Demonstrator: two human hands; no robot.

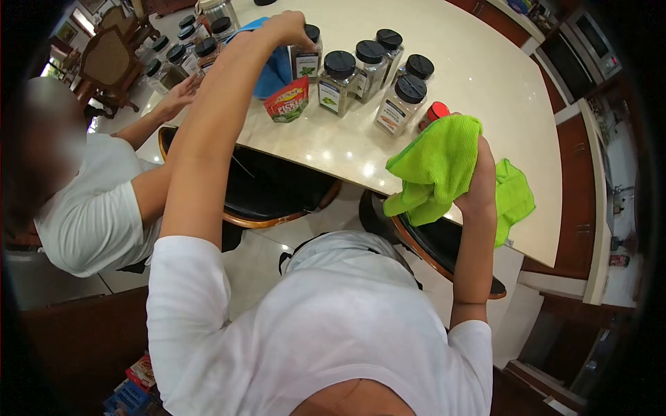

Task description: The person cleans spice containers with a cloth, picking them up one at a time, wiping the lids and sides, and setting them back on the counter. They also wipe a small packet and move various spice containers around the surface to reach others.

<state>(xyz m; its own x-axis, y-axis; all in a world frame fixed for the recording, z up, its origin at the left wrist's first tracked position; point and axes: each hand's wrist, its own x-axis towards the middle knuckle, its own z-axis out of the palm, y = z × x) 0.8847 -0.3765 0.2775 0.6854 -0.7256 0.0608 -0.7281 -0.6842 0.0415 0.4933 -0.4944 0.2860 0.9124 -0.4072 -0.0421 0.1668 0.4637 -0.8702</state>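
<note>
My left hand (290,29) reaches across to the far side, its thumb and fingers on a spice jar (306,64) with a black lid. Some of its fingers are hidden. A blue cloth (272,78) lies under and behind my left forearm, beside a red and green pouch (288,101). In my right hand (479,182) a bright green cloth (437,163) is bunched and hangs down over the table edge. Close to it stand a black-lidded spice jar (400,105) and a small red-capped jar (435,113), partly covered by the cloth.
Several more black-lidded jars (338,83) stand mid-table; another group (182,59) is at the left. A co-worker's hand (182,97) is near that group. A second green cloth (513,197) hangs over the right edge. Black chairs (270,191) sit against the table's near side.
</note>
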